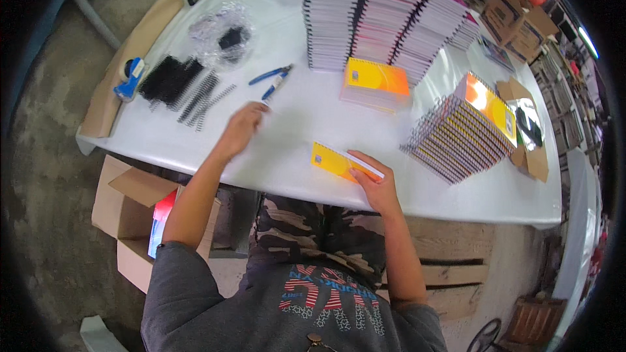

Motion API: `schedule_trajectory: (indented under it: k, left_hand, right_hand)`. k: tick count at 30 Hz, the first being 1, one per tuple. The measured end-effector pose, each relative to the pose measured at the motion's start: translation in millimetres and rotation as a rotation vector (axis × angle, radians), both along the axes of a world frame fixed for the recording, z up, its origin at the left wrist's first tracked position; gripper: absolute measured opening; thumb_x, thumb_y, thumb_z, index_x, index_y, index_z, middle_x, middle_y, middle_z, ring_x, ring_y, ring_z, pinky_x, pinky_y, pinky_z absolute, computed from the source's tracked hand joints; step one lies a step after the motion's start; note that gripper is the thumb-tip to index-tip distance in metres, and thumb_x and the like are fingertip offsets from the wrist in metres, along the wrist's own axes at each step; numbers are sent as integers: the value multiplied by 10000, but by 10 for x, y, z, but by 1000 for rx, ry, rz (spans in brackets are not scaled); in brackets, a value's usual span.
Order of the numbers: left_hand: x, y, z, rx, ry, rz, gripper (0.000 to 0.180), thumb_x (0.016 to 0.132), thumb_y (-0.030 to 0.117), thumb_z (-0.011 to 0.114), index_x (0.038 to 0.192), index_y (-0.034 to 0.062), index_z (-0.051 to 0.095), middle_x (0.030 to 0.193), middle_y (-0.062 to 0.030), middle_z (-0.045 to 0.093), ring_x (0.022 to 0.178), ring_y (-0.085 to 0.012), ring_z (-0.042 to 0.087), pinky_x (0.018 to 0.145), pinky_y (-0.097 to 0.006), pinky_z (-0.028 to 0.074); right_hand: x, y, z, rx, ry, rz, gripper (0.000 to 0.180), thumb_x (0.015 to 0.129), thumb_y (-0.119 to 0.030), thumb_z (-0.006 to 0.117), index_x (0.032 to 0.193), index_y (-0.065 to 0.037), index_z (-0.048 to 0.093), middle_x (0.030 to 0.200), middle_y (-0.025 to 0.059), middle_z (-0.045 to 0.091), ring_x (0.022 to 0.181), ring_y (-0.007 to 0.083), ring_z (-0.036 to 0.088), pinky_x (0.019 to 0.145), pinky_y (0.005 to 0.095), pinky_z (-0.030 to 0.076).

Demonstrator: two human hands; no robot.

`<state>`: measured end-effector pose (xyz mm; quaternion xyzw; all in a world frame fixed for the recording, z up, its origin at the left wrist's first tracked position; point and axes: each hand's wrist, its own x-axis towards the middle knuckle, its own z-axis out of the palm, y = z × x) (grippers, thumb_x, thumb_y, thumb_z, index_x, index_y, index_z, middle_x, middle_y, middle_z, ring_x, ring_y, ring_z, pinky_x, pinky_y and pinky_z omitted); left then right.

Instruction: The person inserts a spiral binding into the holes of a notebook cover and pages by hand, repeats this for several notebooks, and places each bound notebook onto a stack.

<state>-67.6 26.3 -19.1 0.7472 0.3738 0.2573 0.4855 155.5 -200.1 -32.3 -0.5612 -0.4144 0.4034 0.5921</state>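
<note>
Fingers of the right hand pinch the near edge of an orange notebook lying flat on the white table. Left hand rests curled — whether it grips anything cannot be told — just short of blue pliers, with black spiral coils off to its left.

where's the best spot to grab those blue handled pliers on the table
Probably by the two blue handles, coming from above on the person's left. The pliers lie flat on the white table with handles slightly spread, pointing toward the black wire coils, so fingers could close around both. The left hand is nearest, just below them.
</note>
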Motion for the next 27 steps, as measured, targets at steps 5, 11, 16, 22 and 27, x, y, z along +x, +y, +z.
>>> schedule_trajectory:
  k: [5, 11, 16, 22, 27]
  left_hand:
    - [266, -642, 309, -26, 111, -323, 371, 951, 325, 435, 876, -8, 580, 746, -87, 583, 699, -155, 522, 671, -297, 431]
    - [311, -673, 292, 201, 262, -239, 344, 936, 327, 467, 874, 18, 604, 697, -145, 600, 642, -271, 566, 638, -331, 446]
    - [340, -679, 238, 301, 227, -93, 281, 909, 254, 552, 817, -8, 594, 570, -56, 480, 568, -131, 432, 573, -279, 401]
    - [354, -577, 186, 295, -36, -187, 192, 837, 161, 635, 990, 57, 584, 868, -48, 585, 734, -127, 521, 630, -267, 421]
    - [447, -527, 402, 775, 113, -368, 319, 742, 131, 705, 1028, 95, 568, 1037, -66, 567, 996, -190, 507, 821, -311, 387]
  right_hand:
    - [15, 5, -81, 9, -49, 12, 306, 839, -2, 578, 1145, 16, 582, 1071, 83, 625, 961, 120, 557, 871, 248, 441]
    - [-7, 19, -79, 18, -3, 4, 310, 841, -13, 589, 1150, 18, 581, 1076, 90, 625, 957, 119, 561, 867, 249, 446]
    - [1, 22, -127, 44, -10, -7, 306, 843, -19, 593, 1147, 17, 584, 1088, 98, 623, 956, 121, 564, 863, 250, 451]
    - [11, 18, -114, 41, -71, 6, 293, 844, -21, 587, 1135, 8, 596, 1071, 99, 634, 954, 129, 572, 860, 255, 454]
    - [-2, 5, -97, 45, -52, 4, 285, 844, -29, 586, 1127, 6, 601, 1053, 98, 643, 942, 126, 576, 848, 249, 455]
